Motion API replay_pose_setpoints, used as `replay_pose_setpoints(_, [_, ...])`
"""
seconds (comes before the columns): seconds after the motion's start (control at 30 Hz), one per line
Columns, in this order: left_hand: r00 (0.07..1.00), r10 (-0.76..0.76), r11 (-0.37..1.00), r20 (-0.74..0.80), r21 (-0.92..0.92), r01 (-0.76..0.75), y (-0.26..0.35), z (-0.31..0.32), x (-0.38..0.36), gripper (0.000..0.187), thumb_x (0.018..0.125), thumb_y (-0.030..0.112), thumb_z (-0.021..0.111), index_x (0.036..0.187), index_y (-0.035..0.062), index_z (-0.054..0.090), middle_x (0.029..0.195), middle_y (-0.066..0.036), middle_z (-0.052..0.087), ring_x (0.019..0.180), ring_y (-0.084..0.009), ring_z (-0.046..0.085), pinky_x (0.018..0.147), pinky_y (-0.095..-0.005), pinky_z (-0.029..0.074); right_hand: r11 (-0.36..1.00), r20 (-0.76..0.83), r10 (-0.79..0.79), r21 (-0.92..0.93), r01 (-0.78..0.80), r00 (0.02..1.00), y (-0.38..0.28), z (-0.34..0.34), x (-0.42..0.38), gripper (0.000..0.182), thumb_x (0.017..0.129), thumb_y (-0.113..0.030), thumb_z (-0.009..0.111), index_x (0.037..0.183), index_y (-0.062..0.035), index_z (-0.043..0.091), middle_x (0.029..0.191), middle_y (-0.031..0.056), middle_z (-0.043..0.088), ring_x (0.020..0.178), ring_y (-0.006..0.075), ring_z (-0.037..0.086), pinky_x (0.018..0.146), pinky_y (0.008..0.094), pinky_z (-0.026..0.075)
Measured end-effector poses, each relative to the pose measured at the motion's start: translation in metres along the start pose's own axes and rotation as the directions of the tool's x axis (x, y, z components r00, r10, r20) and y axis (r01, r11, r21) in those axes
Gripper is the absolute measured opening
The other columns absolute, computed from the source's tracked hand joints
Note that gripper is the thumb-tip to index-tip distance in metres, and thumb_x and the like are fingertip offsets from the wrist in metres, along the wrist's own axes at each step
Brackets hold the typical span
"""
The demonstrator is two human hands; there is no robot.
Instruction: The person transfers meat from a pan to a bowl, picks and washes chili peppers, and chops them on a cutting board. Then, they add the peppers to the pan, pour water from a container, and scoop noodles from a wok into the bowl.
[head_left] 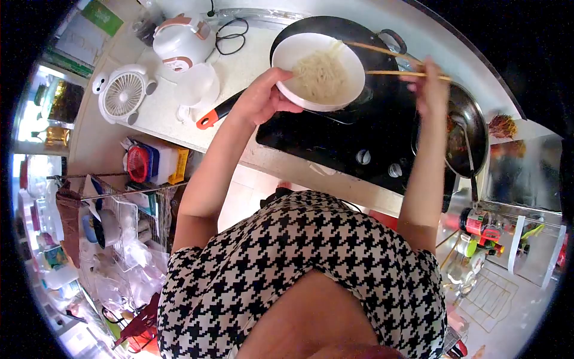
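Note:
My left hand [266, 99] grips the left rim of a white bowl [286, 52], thumb over the edge and fingers beneath. Pale noodles [321, 76] lie inside it. My right hand [429, 90] is closed around a pair of wooden chopsticks [388, 73], held spread apart. Their tips reach the bowl's right side, one close to the noodles by the rim. Behind and partly under the bowl, a large black pan [299, 29] sits on the black stove [299, 133], with an orange-ended handle [207, 119] pointing left. The bowl hides much of this pan.
A second pan [472, 128] with a ladle [467, 143] in it stands on the right. Left on the counter are a white rice cooker [179, 43], a white fan [124, 94] and a pale container [197, 84]. Stove knobs [363, 157] face me. Wire shelving [143, 209] stands lower left.

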State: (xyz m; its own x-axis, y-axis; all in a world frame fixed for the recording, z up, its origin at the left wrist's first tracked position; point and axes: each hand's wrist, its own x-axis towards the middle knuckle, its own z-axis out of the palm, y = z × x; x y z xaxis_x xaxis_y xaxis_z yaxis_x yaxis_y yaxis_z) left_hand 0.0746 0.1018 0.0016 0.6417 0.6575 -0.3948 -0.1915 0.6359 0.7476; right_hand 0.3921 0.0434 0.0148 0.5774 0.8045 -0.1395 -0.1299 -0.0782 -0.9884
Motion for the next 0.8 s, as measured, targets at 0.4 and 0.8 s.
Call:
replay_pose_setpoints(0.4, [1.000,-0.009,0.999,0.008,-0.045,0.009,-0.014,0.032,0.009,0.045,0.080,0.025,0.048,0.113,-0.0035,0.039,0.100,-0.015,0.053,0.084,-0.0233,0.059,0.065,-0.0335,0.054,0.899,0.028,-0.160,0.416,0.134,0.987,-0.055,0.015,0.004,0.015,0.081,-0.009,0.046,0.089,0.0025,0.039,0.080,0.0213,0.054,0.068,0.0362,0.060,0.057,0.0422,0.055])
replay_pose_setpoints(0.8, [0.974,0.210,0.977,-0.089,-0.007,-0.211,-0.022,0.019,0.004,0.045,0.075,0.014,0.051,0.116,0.0016,0.035,0.101,-0.012,0.052,0.086,-0.0195,0.057,0.063,-0.0287,0.055,0.778,0.203,-0.527,-0.276,0.565,0.825,-0.026,0.071,-0.063,0.016,0.077,-0.016,0.061,0.073,-0.0018,0.053,0.065,0.0016,0.053,0.059,0.0084,0.052,0.052,0.0208,0.042])
